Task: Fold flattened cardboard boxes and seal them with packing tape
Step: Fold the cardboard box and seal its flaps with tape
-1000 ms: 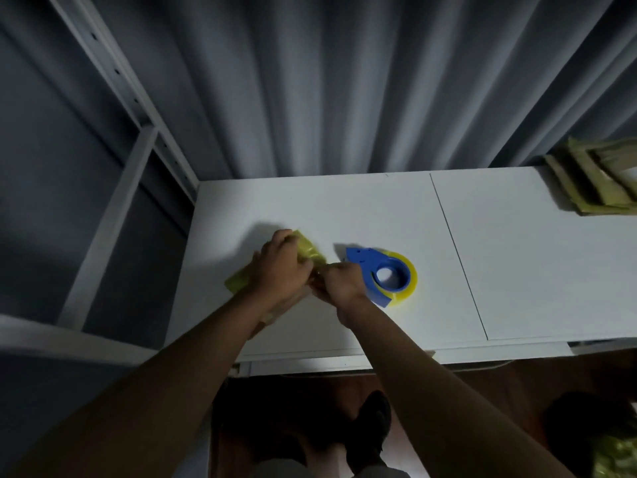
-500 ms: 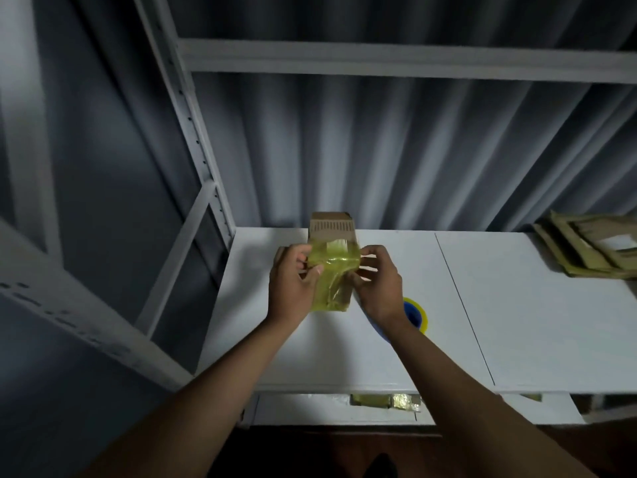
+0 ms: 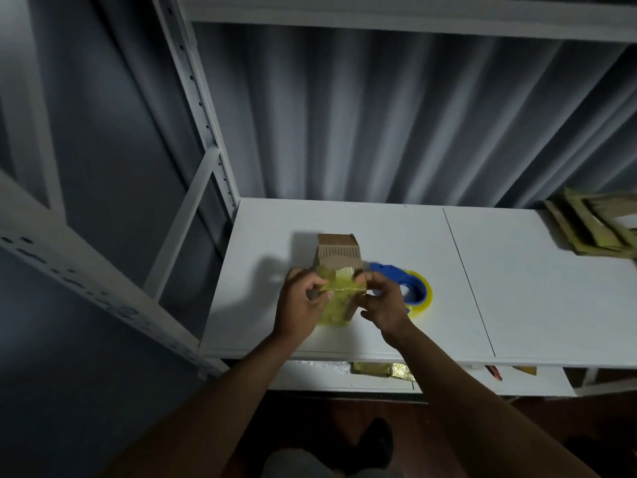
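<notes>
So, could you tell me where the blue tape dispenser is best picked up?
Probably by the blue handle end of the tape dispenser, coming from above and behind the right hand. It lies flat on the table, and the yellow roll fills its right end.

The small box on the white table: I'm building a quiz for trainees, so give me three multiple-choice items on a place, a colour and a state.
1. Where is the tape dispenser?
A. on the table, right of the box
B. on the floor
C. on top of the box

2. What colour is the dispenser's body?
A. red
B. blue
C. black

3. What are the hands doing?
A. hanging idle
B. both holding the box
C. lifting the dispenser

Answers: 1 A, it lies just behind the right hand; 2 B, blue body with a yellow roll; 3 B, the left hand and right hand grip its taped end.
</notes>
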